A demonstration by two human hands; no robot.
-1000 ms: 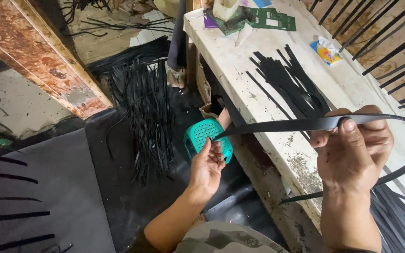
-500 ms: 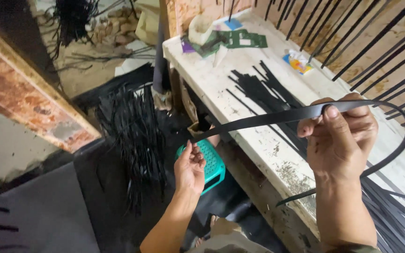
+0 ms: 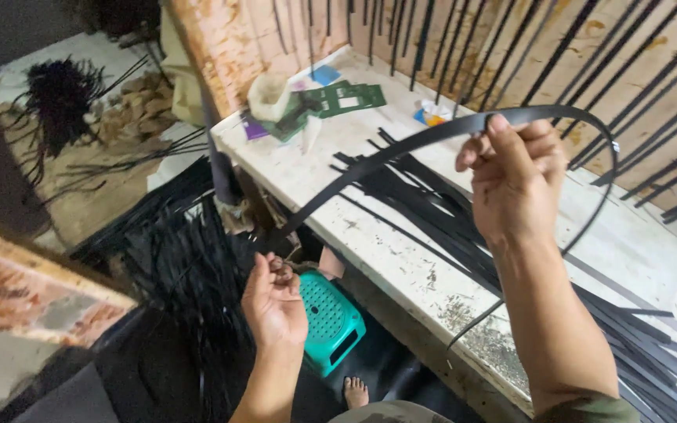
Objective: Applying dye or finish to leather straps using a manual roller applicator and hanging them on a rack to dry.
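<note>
Black and flat, a long strip point(image 3: 370, 168) runs between both hands above the front edge of the bench point(image 3: 401, 262). Right hand point(image 3: 515, 176) fingers pinch it at the top of its bend, and the far end curves down behind the wrist. Left hand point(image 3: 272, 298) fingers grasp its lower end, off the bench's edge, over a teal plastic stool point(image 3: 331, 317). More black strips point(image 3: 432, 219) lie spread across the benchtop; green cards point(image 3: 338, 98) sit near the back-left corner.

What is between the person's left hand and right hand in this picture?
In the head view, a long black strip spans from the left hand up to the right hand, crossing above the white bench's edge.
</note>
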